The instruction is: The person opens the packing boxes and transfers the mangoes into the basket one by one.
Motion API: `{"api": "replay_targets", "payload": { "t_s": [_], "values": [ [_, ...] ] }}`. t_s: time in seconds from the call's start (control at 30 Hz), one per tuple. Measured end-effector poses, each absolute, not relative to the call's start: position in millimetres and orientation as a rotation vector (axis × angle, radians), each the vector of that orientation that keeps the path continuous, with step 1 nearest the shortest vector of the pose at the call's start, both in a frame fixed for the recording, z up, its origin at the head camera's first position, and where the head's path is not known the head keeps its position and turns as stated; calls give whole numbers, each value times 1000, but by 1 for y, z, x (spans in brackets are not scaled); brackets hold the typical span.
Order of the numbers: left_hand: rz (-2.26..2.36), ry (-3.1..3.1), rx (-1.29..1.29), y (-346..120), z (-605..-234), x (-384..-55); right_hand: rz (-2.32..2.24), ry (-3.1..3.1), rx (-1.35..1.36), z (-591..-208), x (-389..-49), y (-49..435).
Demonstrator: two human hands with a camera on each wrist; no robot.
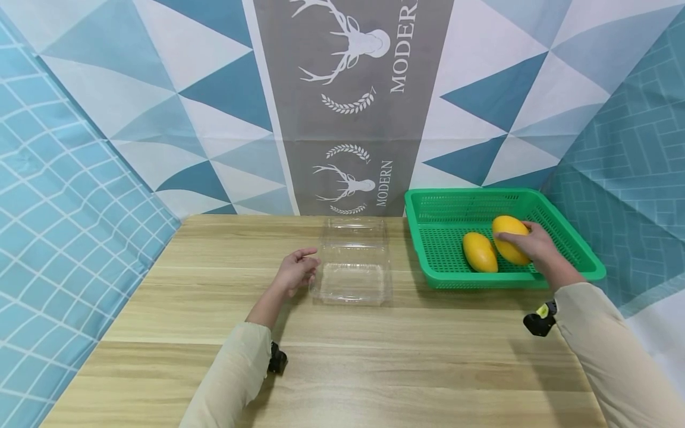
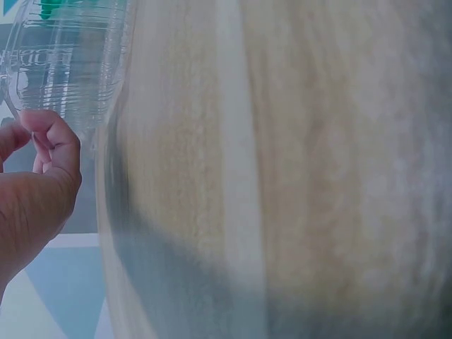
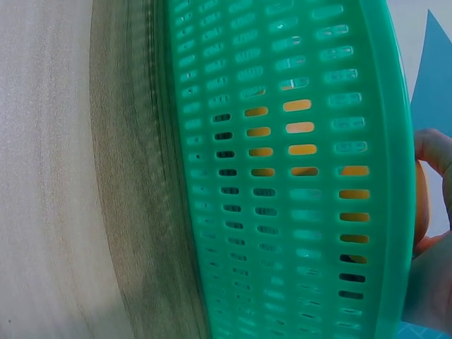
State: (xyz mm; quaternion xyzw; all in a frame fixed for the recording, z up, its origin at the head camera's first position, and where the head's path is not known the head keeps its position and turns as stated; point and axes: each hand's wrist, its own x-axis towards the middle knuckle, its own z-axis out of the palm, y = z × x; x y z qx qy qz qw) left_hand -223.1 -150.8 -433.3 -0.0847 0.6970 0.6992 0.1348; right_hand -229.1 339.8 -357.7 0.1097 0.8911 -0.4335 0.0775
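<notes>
My right hand grips a yellow mango over the right part of a green plastic basket. Beside it, a second mango lies on the basket floor. In the right wrist view the basket wall hides most of the held mango, and yellow shows through its slots. A clear plastic clamshell container stands with its lid raised at the middle of the table. At its left edge my left hand pinches the rim between thumb and curled fingers, seen closer in the left wrist view.
The wooden table ends at a patterned cloth wall behind the container and basket. Blue tiled cloth hangs along the left side, with more blue cloth at the right. Both wrists wear small black cameras.
</notes>
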Motion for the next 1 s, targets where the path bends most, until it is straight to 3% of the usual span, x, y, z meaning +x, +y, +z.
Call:
{"api": "replay_targets", "payload": {
  "t_s": [1.0],
  "values": [
    [2024,2034,-241,-152,-436,-224,-1267,2675,323,-362,-231,350]
  ]
}}
